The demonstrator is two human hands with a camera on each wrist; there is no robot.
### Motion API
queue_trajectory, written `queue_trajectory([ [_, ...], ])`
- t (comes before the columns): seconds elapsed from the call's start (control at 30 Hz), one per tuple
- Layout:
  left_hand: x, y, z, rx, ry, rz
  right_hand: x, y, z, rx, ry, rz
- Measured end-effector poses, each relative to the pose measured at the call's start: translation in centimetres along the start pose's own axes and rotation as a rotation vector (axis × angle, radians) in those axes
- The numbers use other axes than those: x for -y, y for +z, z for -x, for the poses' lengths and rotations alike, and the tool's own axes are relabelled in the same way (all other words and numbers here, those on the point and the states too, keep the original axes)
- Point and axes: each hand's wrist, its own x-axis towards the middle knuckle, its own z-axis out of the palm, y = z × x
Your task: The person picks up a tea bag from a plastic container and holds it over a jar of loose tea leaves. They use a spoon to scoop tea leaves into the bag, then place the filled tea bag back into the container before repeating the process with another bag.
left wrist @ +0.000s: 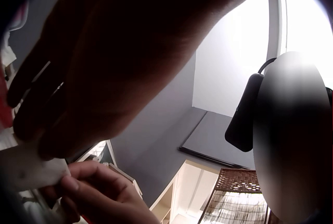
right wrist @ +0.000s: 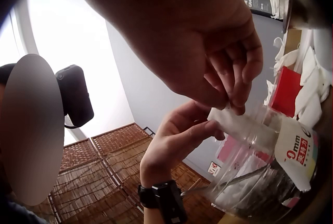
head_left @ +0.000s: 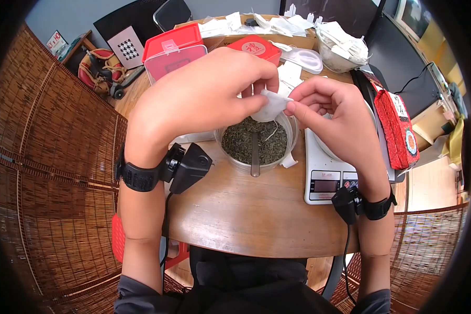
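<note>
Over a clear tub of dried tea leaves, both hands hold a small white tea bag. My left hand pinches its left side between thumb and fingers. Thumb and forefinger of my right hand pinch its upper right edge. A thin white string hangs down toward the leaves. Standing in the leaves, a metal spoon leans its handle over the tub's near rim. In the right wrist view the tea bag overlaps the tub's mouth, and a printed label shows on the tub's wall.
Right of the tub stands a white kitchen scale, partly under my right forearm. Beyond it lies a red packet. Red-lidded boxes stand behind my left hand. At the back right, a clear bowl holds white bags.
</note>
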Motion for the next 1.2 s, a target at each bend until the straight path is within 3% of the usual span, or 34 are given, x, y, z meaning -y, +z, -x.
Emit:
queue_trajectory([
  [0.2, 0.1, -0.2, -0.1, -0.034, 0.073, -0.109, 0.2, -0.2, -0.1, 0.004, -0.007, 0.038],
  [0.5, -1.1, 0.3, -0.2, 0.071, -0.045, 0.071, -0.2, 0.4, 0.0, -0.016, -0.047, -0.003],
  [0.57, -1.3, -0.1, -0.1, 0.111, -0.151, 0.101, 0.0, 0.3, 0.0, -0.005, -0.037, -0.002],
  [0.67, -0.4, 0.1, 0.2, 0.044, -0.066, 0.018, 0.2, 0.2, 0.0, -0.021, -0.042, -0.006],
  [0.87, -1.5, 0.1, -0.4, 0.155, -0.139, 0.05, 0.2, 0.4, 0.1, -0.023, -0.027, -0.052],
  [1.0, -0.5, -0.2, 0.3, 0.084, -0.127, 0.051, 0.2, -0.3, 0.0, 0.018, -0.017, -0.019],
  [1.07, -0.1, 0.0, 0.3, 0.019, -0.03, -0.019, 0.3, -0.4, 0.0, 0.012, -0.013, -0.041],
  [1.2, -0.1, 0.4, 0.1, 0.042, 0.004, -0.003, 0.2, 0.1, 0.0, -0.021, -0.055, -0.043],
])
